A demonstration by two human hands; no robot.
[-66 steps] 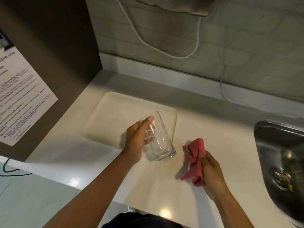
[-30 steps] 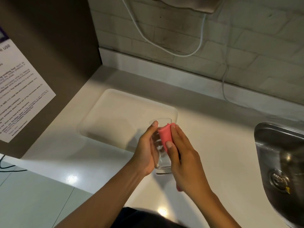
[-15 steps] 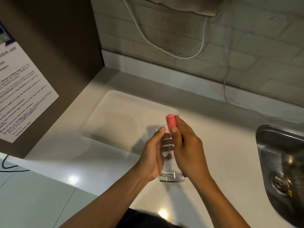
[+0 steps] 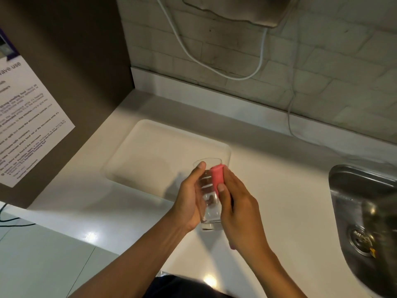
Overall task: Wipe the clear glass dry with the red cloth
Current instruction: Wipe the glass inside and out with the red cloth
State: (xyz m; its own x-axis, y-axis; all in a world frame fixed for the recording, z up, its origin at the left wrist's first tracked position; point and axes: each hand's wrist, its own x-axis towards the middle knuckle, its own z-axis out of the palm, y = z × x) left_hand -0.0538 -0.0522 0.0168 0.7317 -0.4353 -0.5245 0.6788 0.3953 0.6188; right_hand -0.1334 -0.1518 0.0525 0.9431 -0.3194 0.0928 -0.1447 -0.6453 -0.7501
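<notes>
A: Watching from the remote desk: the cloth (image 4: 216,177) has slid back down. Half a second ago its red fold stood above the glass (image 4: 210,196) rim; now it sits at the rim, pressed along the right wall by my right hand (image 4: 238,209), thumb and fingers clamped over it.

B: And the other hand?

A: Left hand (image 4: 189,201) wrapped around the glass, thumb up near the rim, closed on it. Glass is upright, lifted over the counter (image 4: 279,190), just in front of the tray's (image 4: 150,147) near right corner.

B: Meaning for the job?

A: I read it as a wiping stroke under way, up and down one side. Only that strip is covered; I'd judge most of the glass, and the inside, not yet done.

B: Anything in the way?

A: Sink (image 4: 363,211) sits off at the counter's right edge, well apart. Cable (image 4: 290,117) hangs along the back wall. Nothing crowds the hands.
</notes>
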